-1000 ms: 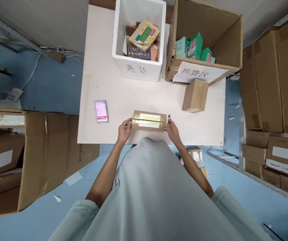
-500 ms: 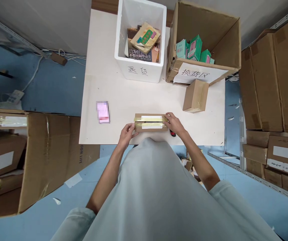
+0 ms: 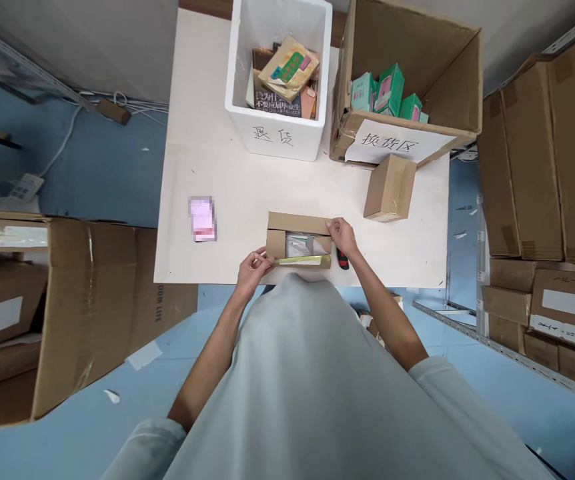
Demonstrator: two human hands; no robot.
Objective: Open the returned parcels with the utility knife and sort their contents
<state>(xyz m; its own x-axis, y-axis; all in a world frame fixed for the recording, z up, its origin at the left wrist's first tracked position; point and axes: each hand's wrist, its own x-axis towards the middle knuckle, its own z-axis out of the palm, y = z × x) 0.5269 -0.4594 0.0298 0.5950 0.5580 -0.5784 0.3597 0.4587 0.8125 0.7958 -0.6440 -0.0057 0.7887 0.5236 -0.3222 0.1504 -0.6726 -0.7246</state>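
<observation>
In front of me on the white table lies a small cardboard box (image 3: 276,244) with its two long top flaps parted. Something in clear or whitish wrapping shows inside. My left hand (image 3: 255,268) pinches the near flap, edged with yellowish tape and a white label strip, at its left end. The far flap stands raised, and my right hand (image 3: 342,236) grips its right end between thumb and fingers. A red-and-black tool (image 3: 342,259), perhaps a box cutter, lies just right of the box, below my right hand.
A white foam bin (image 3: 278,137) with books stands at the back. Beside it is a large carton (image 3: 460,100) holding green boxes. A closed brown box (image 3: 390,189) sits before it. A blurred pink-screened item (image 3: 202,219) lies left on the table (image 3: 237,193). Cartons line both sides.
The box was closed along its taped seam; its top flaps are now parted and the inside shows. My right hand has lifted the far flap, and the tool is more exposed.
</observation>
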